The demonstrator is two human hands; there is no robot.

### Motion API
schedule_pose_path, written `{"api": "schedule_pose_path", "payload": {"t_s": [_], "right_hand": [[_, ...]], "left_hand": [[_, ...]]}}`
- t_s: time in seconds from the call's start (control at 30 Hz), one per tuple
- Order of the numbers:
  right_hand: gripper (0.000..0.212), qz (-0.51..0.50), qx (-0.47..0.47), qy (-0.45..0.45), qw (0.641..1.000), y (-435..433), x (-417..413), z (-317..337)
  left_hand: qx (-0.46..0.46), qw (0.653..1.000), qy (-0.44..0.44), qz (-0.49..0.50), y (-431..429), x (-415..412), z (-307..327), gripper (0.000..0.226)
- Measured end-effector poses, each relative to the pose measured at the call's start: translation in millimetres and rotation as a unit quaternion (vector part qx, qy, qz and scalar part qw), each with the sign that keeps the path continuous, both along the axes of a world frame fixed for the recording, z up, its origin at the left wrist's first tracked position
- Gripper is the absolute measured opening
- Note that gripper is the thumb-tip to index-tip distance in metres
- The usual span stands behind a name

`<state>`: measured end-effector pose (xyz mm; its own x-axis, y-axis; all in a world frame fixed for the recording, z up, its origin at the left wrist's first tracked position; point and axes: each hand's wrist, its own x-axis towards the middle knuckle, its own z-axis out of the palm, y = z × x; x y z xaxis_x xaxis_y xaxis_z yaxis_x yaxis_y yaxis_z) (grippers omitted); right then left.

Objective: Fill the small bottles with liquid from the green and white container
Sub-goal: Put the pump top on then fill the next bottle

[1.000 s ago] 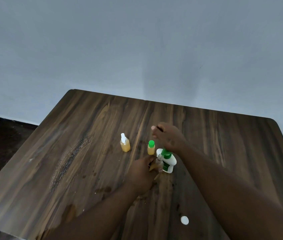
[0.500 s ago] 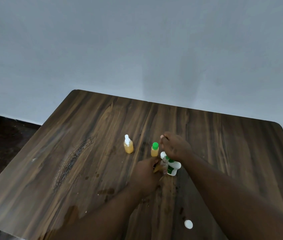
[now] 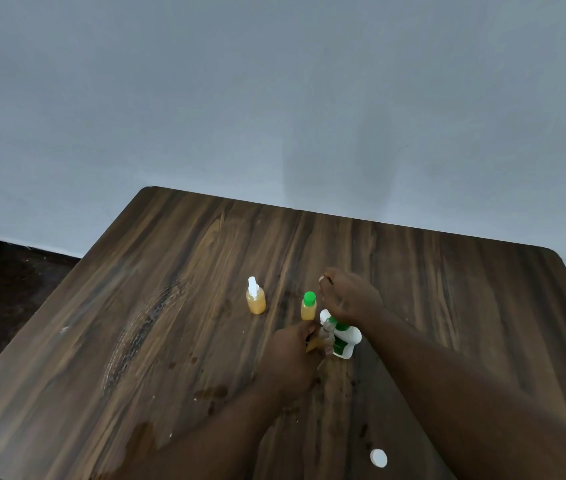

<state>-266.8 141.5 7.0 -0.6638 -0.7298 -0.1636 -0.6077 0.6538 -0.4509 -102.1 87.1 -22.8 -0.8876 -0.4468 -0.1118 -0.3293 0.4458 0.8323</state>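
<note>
The green and white container (image 3: 343, 339) stands mid-table, and my right hand (image 3: 351, 299) grips its green top from above with curled fingers. Just left of it my left hand (image 3: 292, 358) holds a small clear bottle (image 3: 326, 332) against the container's spout; the bottle is mostly hidden by my fingers. Two small bottles of amber liquid stand farther back: one with a white spray top (image 3: 255, 296) and one with a green cap (image 3: 308, 305).
A white cap (image 3: 378, 458) lies near the table's front edge, right of my arms. Dark wet spots (image 3: 210, 393) mark the wooden table (image 3: 170, 271) in front of my left hand. A grey wall rises behind the table; dark floor lies to the left.
My right hand has come down lower onto the container's top. The left hand stays at the spout with the small bottle. The view has shifted slightly.
</note>
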Motion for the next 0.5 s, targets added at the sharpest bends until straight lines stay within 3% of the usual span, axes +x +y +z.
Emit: {"api": "schedule_pose_path", "payload": {"t_s": [0.5], "right_hand": [[0.029,0.005,0.041,0.004,0.999,2.0,2.3,-5.0]], "left_hand": [[-0.004,1.000,-0.002,-0.002,-0.7,-0.6,-1.7,0.010]]}}
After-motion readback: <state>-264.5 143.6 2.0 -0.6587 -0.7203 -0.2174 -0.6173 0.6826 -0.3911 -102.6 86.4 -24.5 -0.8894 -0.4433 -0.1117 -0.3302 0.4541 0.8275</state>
